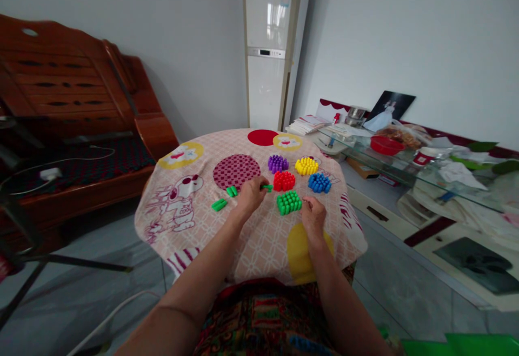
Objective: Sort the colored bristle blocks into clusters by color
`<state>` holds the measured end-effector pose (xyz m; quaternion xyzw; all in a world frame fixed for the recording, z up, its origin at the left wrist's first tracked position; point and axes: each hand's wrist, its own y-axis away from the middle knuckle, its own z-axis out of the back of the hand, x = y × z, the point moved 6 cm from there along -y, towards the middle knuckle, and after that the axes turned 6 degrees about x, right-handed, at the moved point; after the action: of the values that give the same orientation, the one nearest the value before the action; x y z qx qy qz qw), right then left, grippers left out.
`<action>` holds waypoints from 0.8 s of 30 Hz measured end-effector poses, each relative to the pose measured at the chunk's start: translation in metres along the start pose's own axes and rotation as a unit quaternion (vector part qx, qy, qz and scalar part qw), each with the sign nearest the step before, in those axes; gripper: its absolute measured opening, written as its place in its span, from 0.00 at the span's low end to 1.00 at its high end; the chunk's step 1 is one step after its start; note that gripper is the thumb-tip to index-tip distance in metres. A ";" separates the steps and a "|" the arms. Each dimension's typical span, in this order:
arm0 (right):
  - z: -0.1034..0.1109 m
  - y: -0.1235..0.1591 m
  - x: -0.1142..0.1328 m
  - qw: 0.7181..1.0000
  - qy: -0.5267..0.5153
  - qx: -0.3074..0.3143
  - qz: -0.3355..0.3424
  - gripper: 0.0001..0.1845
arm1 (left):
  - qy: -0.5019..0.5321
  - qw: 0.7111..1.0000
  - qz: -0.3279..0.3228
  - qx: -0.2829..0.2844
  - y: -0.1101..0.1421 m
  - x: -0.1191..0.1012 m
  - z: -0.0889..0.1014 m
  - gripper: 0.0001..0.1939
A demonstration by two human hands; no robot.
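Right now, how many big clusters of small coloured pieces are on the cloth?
5: purple cluster and yellow cluster farthest back, red cluster in the middle, blue cluster at right, green cluster frontmost.

There are five clusters (284, 181), one each purple, yellow, red, blue and green, and three smaller green bunches (219, 204).

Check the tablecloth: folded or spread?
Spread. The tablecloth lies opened out, its printed dog in view, with the green cluster and red cluster on top.
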<state>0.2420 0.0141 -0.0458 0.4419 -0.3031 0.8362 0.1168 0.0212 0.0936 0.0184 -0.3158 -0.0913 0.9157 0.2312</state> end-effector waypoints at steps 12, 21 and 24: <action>0.004 0.002 0.007 1.000 0.012 -0.003 0.027 0.18 | -0.088 0.988 -0.058 0.113 -0.024 -0.040 -0.029 0.13; 0.004 0.003 0.009 0.999 0.002 -0.003 0.035 0.18 | -0.086 0.984 -0.072 0.138 -0.024 -0.042 -0.040 0.17; 0.003 0.002 0.007 1.000 0.003 -0.002 0.026 0.18 | -0.068 0.987 -0.062 0.129 -0.022 -0.039 -0.038 0.17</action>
<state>0.2389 0.0097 -0.0393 0.4306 -0.3157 0.8400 0.0964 0.0803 0.0952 0.0163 -0.2140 -0.0070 0.9230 0.3197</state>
